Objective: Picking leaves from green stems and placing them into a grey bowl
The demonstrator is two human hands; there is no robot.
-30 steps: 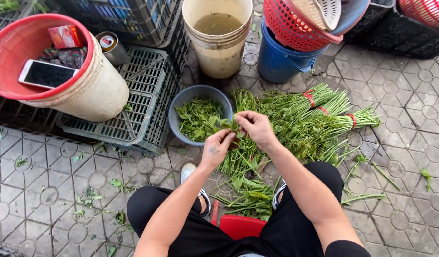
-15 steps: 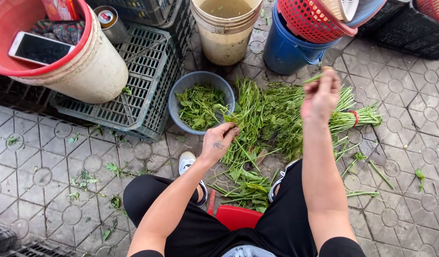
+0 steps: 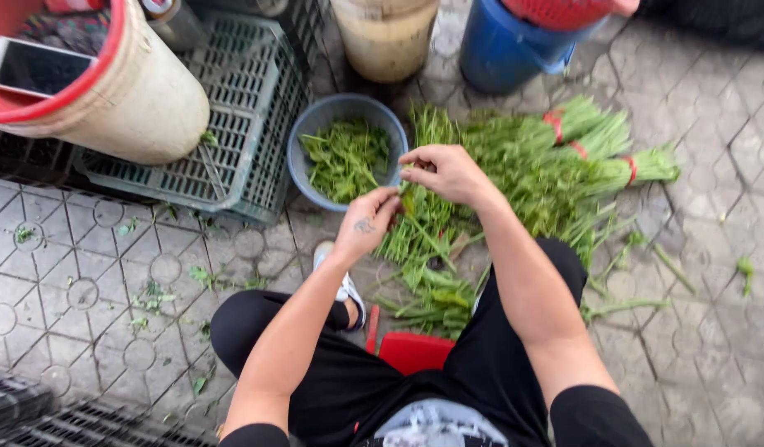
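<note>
A green stem [image 3: 408,205] is being pinched at mid-frame between the closed fingers of the left hand [image 3: 367,223] and the right hand [image 3: 444,171], just beside the grey bowl [image 3: 303,149] of picked leaves and above the loose pile of greens [image 3: 436,273] on the paved floor. The stem is being judged light, limp and easily snapped, best taken low on the firmer stalk rather than by the soft leaves. Bundles [image 3: 597,149] tied with red bands are being kept at right, while a phone [image 3: 36,69] is being carried in the red-rimmed bucket [image 3: 142,103] at upper left, by a grey crate [image 3: 241,141].
</note>
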